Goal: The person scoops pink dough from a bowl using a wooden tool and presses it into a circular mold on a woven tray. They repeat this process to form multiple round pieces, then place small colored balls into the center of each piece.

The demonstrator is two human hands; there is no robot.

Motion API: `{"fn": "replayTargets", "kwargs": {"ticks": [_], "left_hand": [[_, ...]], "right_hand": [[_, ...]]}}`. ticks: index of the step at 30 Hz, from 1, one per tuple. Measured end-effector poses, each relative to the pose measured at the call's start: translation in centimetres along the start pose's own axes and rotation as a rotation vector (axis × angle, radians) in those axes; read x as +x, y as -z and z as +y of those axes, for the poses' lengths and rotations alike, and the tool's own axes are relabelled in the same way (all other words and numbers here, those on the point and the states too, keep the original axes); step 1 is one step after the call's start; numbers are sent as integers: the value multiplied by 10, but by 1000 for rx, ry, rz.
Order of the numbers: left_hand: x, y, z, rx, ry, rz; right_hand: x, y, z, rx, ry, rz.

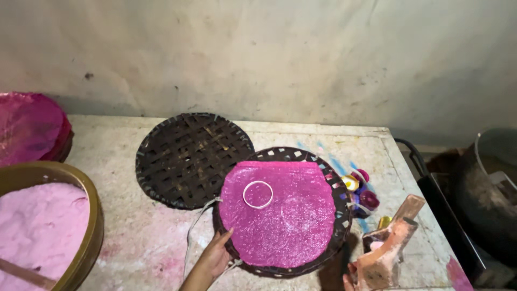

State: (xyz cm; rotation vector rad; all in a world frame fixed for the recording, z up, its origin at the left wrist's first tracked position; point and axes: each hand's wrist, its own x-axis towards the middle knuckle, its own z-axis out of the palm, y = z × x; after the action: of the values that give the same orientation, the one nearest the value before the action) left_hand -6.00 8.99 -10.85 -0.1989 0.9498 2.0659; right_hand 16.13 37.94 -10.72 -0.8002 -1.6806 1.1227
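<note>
A round dark woven tray [338,186] lies on the stone table, covered by a glittery pink sheet [280,215] with a small white ring [258,194] on top. My left hand [215,256] grips the tray's near left rim, thumb up on the edge. At the bottom right my right hand [350,281] shows only as fingertips, holding a pink-stained wooden tool [390,245]. A second, bare woven tray [188,159] lies behind and to the left, partly under the first.
A brass-rimmed bowl of pale pink powder [37,226] stands at the left, with a stack of pink sheets [29,126] behind it. Small coloured bottles [362,191] cluster right of the tray. A dark pot [487,183] sits off the table's right edge.
</note>
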Motion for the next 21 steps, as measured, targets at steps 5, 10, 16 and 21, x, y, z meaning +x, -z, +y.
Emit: {"fn": "replayTargets", "kwargs": {"ticks": [5, 10, 16, 21], "left_hand": [[14, -5, 19, 67, 14, 18], [31, -1, 26, 13, 122, -26], [43, -6, 44, -122, -15, -84], [52, -21, 58, -123, 33, -27]], "right_hand": [[7, -7, 1, -34, 262, -246], [-4, -28, 5, 180, 91, -504], [-6, -40, 1, 303, -14, -367], [2, -44, -7, 594, -607, -281]]}}
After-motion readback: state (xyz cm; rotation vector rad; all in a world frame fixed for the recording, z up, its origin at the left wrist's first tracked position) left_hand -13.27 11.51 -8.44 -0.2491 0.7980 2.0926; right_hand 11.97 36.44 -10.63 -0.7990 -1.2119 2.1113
